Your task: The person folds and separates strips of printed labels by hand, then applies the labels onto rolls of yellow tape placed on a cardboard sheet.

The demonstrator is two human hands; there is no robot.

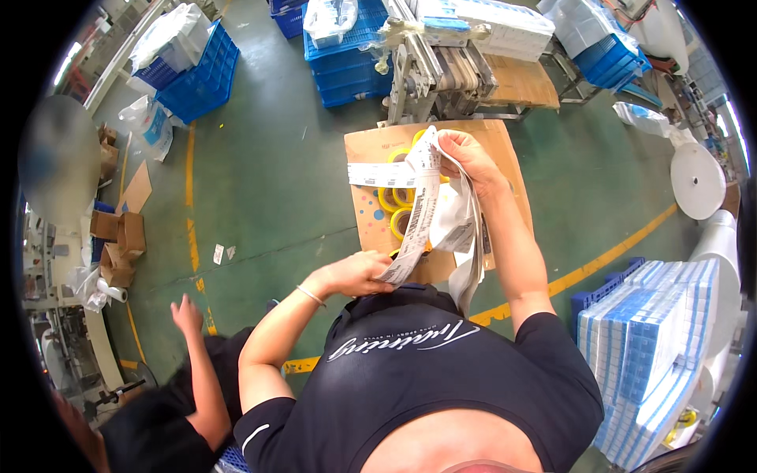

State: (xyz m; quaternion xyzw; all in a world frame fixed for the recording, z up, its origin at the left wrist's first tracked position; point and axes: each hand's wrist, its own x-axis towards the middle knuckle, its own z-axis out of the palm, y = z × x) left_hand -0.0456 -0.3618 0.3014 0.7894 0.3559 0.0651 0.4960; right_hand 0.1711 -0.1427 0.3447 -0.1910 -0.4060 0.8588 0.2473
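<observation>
Paper strip (423,206), white with dark print, is drawn out between the person's hands above the cardboard (505,162), and I see its long axis slanting from the near left corner toward the middle of the far edge. From my end, the right hand (468,160) pinches the upper part near the far edge, fingers drawn in narrow, while the left hand (361,273) is closed around the lower end by the near left corner. A crosswise band (377,175) of similar paper points at the cardboard's left edge. Loose lengths (468,268) hang below the right hand, pointing toward the near edge. I make out yellow rolls (400,223) on the cardboard, left of the strip and partly hidden by it.
</observation>
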